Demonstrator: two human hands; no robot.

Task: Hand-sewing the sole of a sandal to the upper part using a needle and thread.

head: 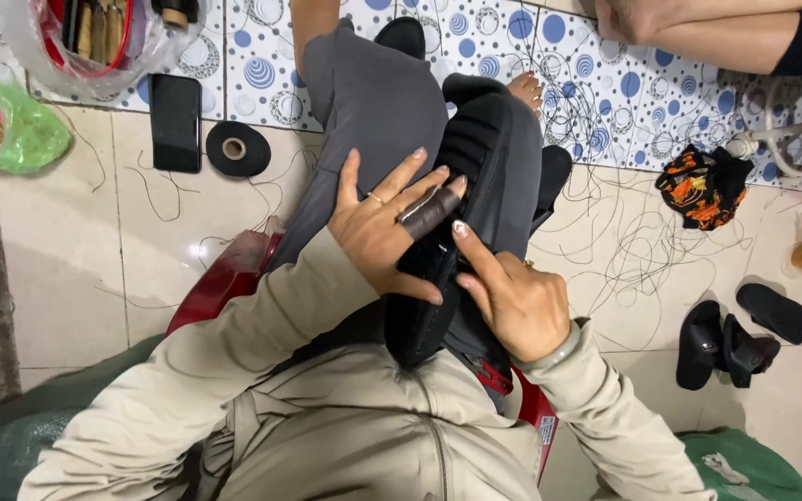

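Black shoe [457,232] on the lap, gripped by left hand [384,232]; right hand [512,299] pinches its edge.

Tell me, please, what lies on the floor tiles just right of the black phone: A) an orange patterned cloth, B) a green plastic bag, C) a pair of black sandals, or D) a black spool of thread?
D: a black spool of thread lies flat on the tile right beside the black phone, while the sandals, the orange patterned cloth and the green plastic bag all lie elsewhere.
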